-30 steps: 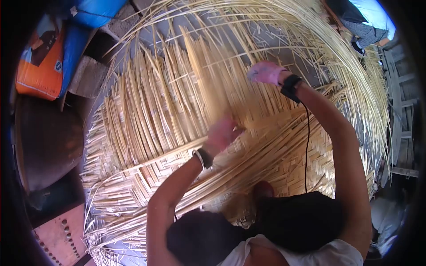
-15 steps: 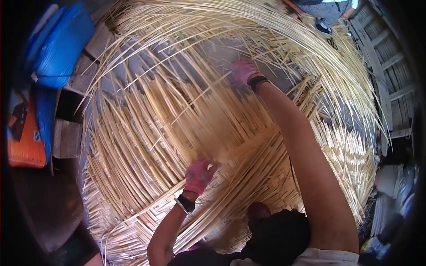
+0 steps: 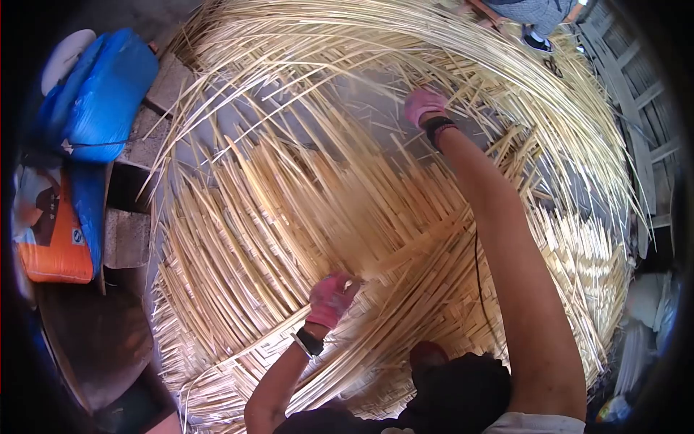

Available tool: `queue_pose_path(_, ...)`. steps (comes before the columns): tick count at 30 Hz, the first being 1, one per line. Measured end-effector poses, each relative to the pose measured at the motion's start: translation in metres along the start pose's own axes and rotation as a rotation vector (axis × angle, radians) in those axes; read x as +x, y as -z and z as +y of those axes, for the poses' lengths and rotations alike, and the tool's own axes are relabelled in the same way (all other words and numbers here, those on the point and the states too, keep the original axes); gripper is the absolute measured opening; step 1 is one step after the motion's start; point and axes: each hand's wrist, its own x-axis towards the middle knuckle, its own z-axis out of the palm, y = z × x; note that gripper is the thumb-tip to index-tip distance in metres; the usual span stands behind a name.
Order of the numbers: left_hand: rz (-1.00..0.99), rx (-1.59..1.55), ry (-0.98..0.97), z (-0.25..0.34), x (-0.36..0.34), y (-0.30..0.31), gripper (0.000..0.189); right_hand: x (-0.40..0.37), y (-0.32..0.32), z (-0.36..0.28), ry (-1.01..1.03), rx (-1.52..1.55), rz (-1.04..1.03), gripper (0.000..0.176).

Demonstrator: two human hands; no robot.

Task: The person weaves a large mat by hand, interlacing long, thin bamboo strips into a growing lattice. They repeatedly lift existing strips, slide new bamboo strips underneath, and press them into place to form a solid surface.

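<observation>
A partly woven bamboo mat (image 3: 238,267) spreads beneath me, its long loose strips pointing away. My left hand (image 3: 332,298), in a pink glove, is closed at the near ends of several bamboo strips (image 3: 354,210), which are smeared by motion. Farther off, my right hand (image 3: 425,106), also gloved in pink, is curled above the far strip ends; what it holds, if anything, is hidden. Between the hands, a flat wide slat (image 3: 419,246) slants across the weave. A bundle of loose strips (image 3: 405,296) lies right of my left hand.
Long bamboo strips (image 3: 463,43) arch around the far side. At the top right are another person's leg and shoe (image 3: 536,40). Blue sacks (image 3: 108,94) and an orange bag (image 3: 58,253) stand at left beside blocks (image 3: 129,239). A slatted wooden frame (image 3: 629,108) borders the right.
My right hand has shifted slightly right in view, and my left hand a little right and down. The whole scene has also slid slightly rightward with the camera.
</observation>
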Motion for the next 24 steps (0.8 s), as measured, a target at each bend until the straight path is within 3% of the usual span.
queue_pose_path(4, -0.009, -0.002, 0.061, 0.002, 0.000, 0.002, 0.020, 0.021, -0.070, -0.027, 0.180, -0.434, 0.420, 0.025)
queue_pose_path(5, -0.013, -0.132, 0.152, 0.004, -0.004, 0.003, 0.025, 0.016, -0.073, -0.032, 0.267, -0.364, 0.343, 0.026)
queue_pose_path(7, 0.018, -0.118, 0.094, 0.001, -0.005, -0.001, 0.026, -0.010, -0.031, -0.038, 0.436, -0.233, 0.178, 0.027)
queue_pose_path(9, 0.031, -0.131, 0.069, -0.003, -0.004, -0.004, 0.028, -0.007, -0.031, -0.039, 0.377, -0.330, 0.075, 0.022)
queue_pose_path(11, 0.004, -0.170, 0.090, -0.004, -0.004, -0.005, 0.030, -0.009, -0.025, -0.024, 0.209, -0.151, 0.046, 0.022)
queue_pose_path(13, -0.003, -0.148, 0.069, -0.010, -0.006, -0.011, 0.031, -0.007, -0.012, 0.001, -0.053, 0.307, 0.095, 0.024)
queue_pose_path(16, -0.052, -0.066, 0.095, -0.001, -0.001, -0.003, 0.020, -0.002, -0.023, 0.025, 0.072, -0.042, -0.058, 0.026)
queue_pose_path(19, -0.036, -0.161, 0.075, -0.014, 0.000, -0.014, 0.014, -0.015, -0.014, 0.031, 0.101, -0.145, -0.177, 0.031)
queue_pose_path(21, -0.062, -0.218, 0.139, -0.010, -0.002, -0.009, 0.033, -0.012, -0.018, 0.018, 0.174, -0.157, -0.200, 0.031)
queue_pose_path(24, -0.045, -0.173, 0.158, -0.018, -0.003, -0.020, 0.034, -0.017, 0.001, -0.013, 0.277, -0.235, -0.375, 0.034)
